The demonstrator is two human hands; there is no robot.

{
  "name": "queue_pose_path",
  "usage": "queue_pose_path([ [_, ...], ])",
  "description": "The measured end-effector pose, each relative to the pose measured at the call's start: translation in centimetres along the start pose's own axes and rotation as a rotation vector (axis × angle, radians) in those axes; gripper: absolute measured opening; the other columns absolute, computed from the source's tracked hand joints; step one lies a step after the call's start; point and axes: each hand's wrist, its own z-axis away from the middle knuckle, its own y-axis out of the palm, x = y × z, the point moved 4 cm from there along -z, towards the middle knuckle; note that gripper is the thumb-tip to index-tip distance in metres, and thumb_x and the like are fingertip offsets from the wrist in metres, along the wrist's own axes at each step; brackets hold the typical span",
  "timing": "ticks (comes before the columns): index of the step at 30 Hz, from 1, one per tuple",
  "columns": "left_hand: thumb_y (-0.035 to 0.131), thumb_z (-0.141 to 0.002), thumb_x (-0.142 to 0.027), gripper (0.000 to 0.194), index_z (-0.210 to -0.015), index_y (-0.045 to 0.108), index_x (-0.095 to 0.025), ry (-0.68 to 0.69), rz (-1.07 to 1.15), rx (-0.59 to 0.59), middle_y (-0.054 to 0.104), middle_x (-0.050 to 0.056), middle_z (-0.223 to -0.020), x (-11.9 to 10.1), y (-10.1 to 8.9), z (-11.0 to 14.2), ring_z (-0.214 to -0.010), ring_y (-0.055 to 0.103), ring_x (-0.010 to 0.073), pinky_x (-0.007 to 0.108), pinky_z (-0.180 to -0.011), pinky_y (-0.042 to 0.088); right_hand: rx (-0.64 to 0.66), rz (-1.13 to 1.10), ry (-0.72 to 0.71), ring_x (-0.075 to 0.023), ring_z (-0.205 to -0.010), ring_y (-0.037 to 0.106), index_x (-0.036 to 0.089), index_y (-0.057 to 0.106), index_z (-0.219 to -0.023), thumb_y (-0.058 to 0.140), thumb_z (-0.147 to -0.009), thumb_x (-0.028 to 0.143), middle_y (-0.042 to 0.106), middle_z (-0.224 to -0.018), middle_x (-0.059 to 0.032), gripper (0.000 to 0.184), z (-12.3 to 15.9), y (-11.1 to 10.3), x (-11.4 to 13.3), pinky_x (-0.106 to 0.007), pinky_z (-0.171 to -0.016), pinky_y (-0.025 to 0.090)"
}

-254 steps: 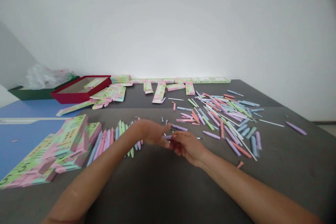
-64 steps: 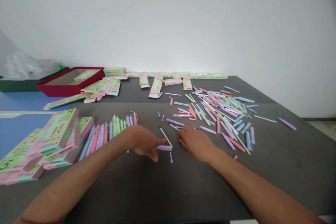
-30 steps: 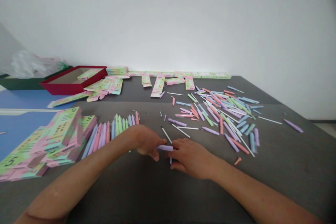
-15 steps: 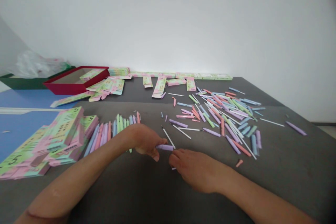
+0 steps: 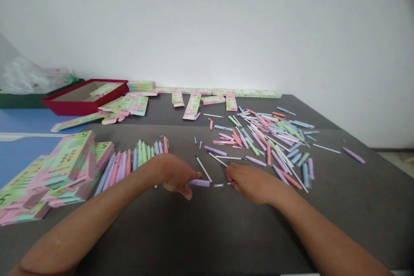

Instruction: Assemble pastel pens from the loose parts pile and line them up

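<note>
The left hand (image 5: 176, 177) is grasping a slim lilac plastic pen barrel (image 5: 199, 183) by its near end. The barrel sits level and low over the dark grey surface (image 5: 226, 233), long axis crosswise, free end pointing to 3 o'clock. The right hand (image 5: 250, 183), released and empty, lies at 3 o'clock, just beside a small clear plastic tube (image 5: 218, 185).

The left hand (image 5: 174, 175) grips a lilac pen barrel (image 5: 199, 183).

A "5" on pastel boxes (image 5: 66, 166)
</note>
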Motion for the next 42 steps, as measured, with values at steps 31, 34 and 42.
queue_pose_path([
  [31,0.061,-0.083,-0.041,0.062,-0.14,0.045,-0.021,-0.026,-0.032,-0.029,0.072,0.018,-0.104,-0.43,0.29,-0.01,-0.092,0.067,0.0351,0.039,-0.071,0.05,-0.075,-0.075,-0.066,-0.0176,-0.081,0.056,0.019,0.052,-0.092,0.049,-0.086,0.023,0.062,-0.093,-0.0051,0.008,-0.61,0.58,0.69,-0.028,-0.066,0.031],
  [34,0.061,-0.082,-0.04,0.061,-0.138,0.048,-0.02,-0.026,-0.033,-0.032,0.072,0.018,-0.102,-0.45,0.36,-0.09,-0.091,0.067,0.0343,0.038,-0.071,0.05,-0.072,-0.081,-0.065,-0.0174,-0.081,0.056,0.019,0.053,-0.092,0.05,-0.086,0.022,0.062,-0.093,-0.0052,0.008,-0.65,0.51,0.67,-0.027,-0.066,0.031],
  [42,0.061,-0.083,-0.041,0.062,-0.139,0.046,-0.02,-0.036,-0.029,-0.033,0.072,0.018,-0.104,-0.53,0.46,-0.16,-0.093,0.067,0.0349,0.038,-0.07,0.05,-0.083,-0.065,-0.03,-0.0168,-0.08,0.054,0.018,0.053,-0.093,0.05,-0.086,0.021,0.061,-0.093,-0.0058,0.008,-0.88,0.46,0.19,-0.027,-0.066,0.032],
])
